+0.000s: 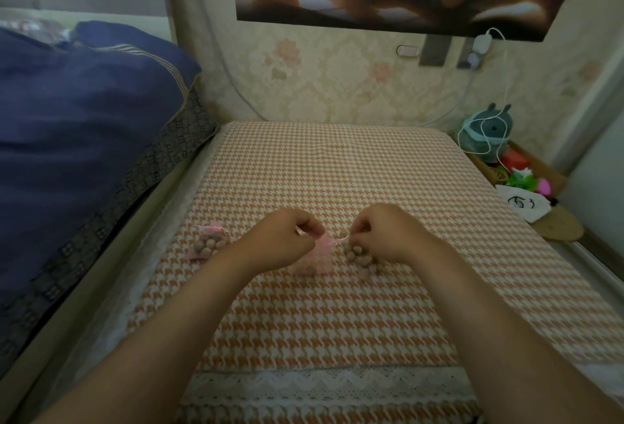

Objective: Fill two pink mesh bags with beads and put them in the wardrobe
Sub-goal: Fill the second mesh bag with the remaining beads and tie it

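I stand beside the table with the checked cloth (pixel 337 170) and watch the person work near its front part. The left hand (pixel 287 237) is curled and pinches one thin pink cord (pixel 305 233) of the second mesh bag (pixel 319 259). The right hand (pixel 385 234) is curled too and pinches the other cord end at the opposite side. The bag lies on the cloth between the two hands, and it looks flat and almost empty, though the mesh is a little blurred.

The loose beads (pixel 358 259) lie in a small heap just beside this bag, under the right hand. The first mesh bag (pixel 207 244) lies to the left, apart from the hands. It is full of beads, with its neck gathered.

I think the step is to prepare the mouth of the second bag. To do it well, the person should not pull the cords apart, because this closes the neck. Better to put fingers inside the mouth, spread it wide, and keep one hand on the rim while the other brings the beads in. The beads roll easily, so the mouth should stay close to the heap.

The long axis of the second bag runs from the person toward the wall, leaning a little to the right. Its mouth points away, and its bottom points to the person.
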